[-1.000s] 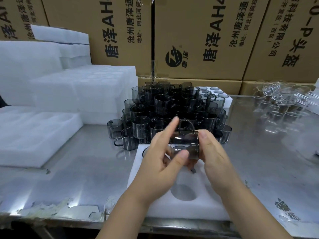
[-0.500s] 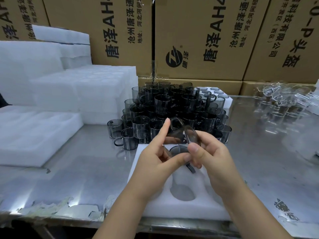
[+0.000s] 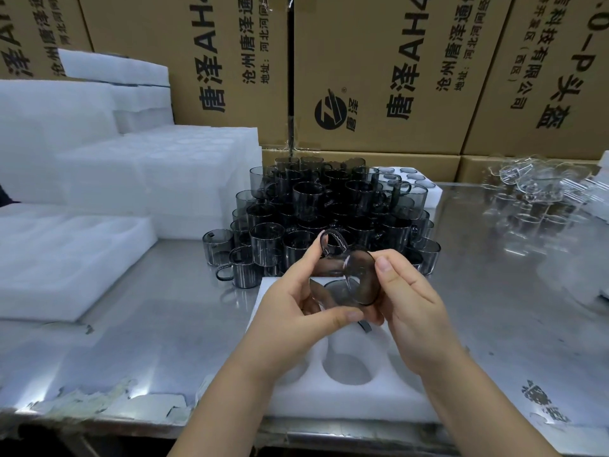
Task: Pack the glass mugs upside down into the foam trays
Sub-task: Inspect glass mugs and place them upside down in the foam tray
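A smoky grey glass mug (image 3: pixel 357 278) hangs tilted above the white foam tray (image 3: pixel 346 404), its base turned toward me and its handle up. My left hand (image 3: pixel 296 311) pinches it between forefinger and thumb. My right hand (image 3: pixel 408 308) grips its right side, thumb on the base. Under the hands another mug (image 3: pixel 364 325) sits in the tray, mostly hidden. An empty round hole (image 3: pixel 347 369) lies nearer to me. A stacked pile of grey mugs (image 3: pixel 329 212) stands just behind the tray.
White foam trays (image 3: pixel 66 258) and foam stacks (image 3: pixel 158 179) fill the left of the steel table (image 3: pixel 164 324). Clear glassware (image 3: pixel 543 192) lies far right. Cardboard boxes (image 3: pixel 379 77) wall the back. A filled foam tray (image 3: pixel 425 189) sits behind the pile.
The mug has been turned in both hands, from lying sideways to base facing me with the handle up. Both hands have stayed above the tray.
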